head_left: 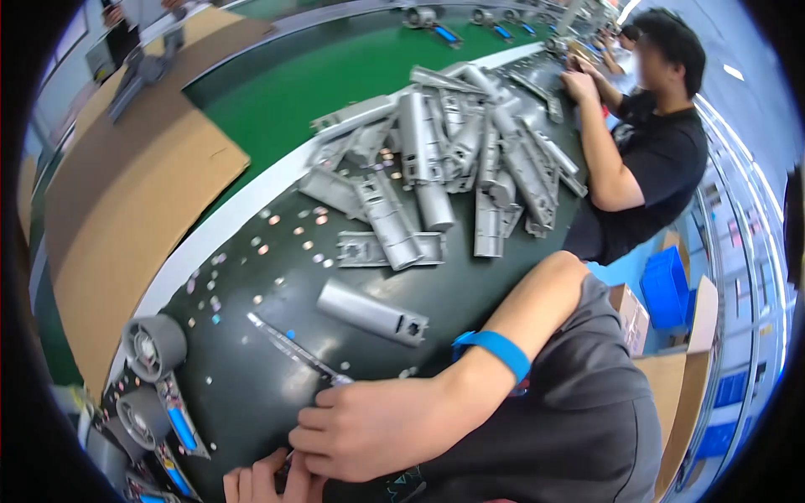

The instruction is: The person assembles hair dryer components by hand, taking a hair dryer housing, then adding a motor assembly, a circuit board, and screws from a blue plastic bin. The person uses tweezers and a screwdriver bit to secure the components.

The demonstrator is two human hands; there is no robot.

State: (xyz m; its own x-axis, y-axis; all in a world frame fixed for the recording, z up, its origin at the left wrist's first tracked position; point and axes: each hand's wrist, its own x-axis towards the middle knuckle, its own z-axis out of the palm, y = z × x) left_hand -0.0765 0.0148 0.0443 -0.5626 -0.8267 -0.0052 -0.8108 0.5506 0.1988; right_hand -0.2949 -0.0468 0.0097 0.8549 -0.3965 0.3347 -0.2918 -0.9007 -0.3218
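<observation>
Low in the view, my right hand [369, 427], with a blue band on its wrist, reaches across my body with its fingers curled and pressed together. My left hand [268, 481] meets its fingertips at the lower edge, partly cut off and also closed. Whatever the two pinch between them is hidden. A thin, pale strip [293, 345] lies slanted on the dark table, its near end beside my right hand's knuckles. Just beyond it rests a single grey half-round casing [369, 312] with a slotted end.
A heap of grey plastic casings [428, 138] covers the table's far part. Small stickers [263, 250] are scattered nearby. Round grey units [154, 349] with blue parts stand at left. Cardboard [142, 193] overlies a green conveyor belt [277, 92]. A co-worker [662, 142] occupies the right side.
</observation>
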